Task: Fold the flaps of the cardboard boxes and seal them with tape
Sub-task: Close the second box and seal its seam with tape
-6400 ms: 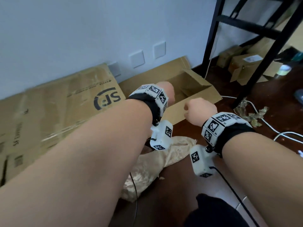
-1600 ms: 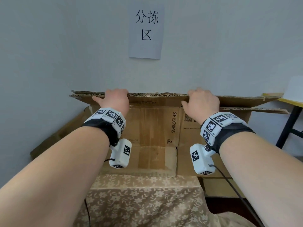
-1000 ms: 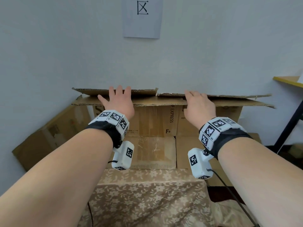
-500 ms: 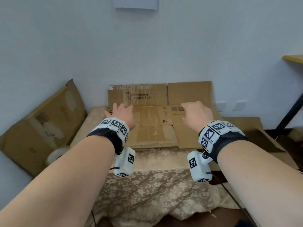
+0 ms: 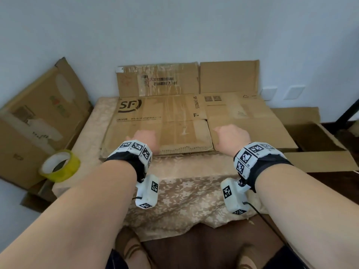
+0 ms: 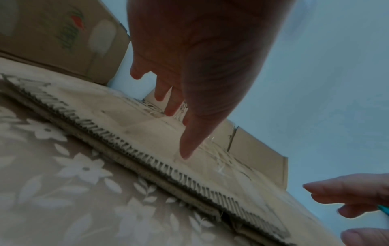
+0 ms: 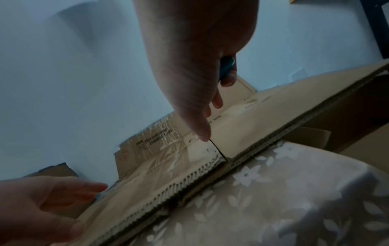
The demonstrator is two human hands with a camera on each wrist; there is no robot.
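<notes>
Hovering over the flattened cardboard box (image 5: 165,121), your left hand (image 5: 144,139) is slack-fingered, while your right hand (image 5: 232,137) grasps a blue object (image 7: 227,65).

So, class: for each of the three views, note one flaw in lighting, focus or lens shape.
Head view: evenly lit and sharp, with wide-angle bending at the edges. Left wrist view: dim, the left hand a dark blurred shape, the tablecloth soft. Right wrist view: dim too, the right hand backlit against the wall.
</notes>
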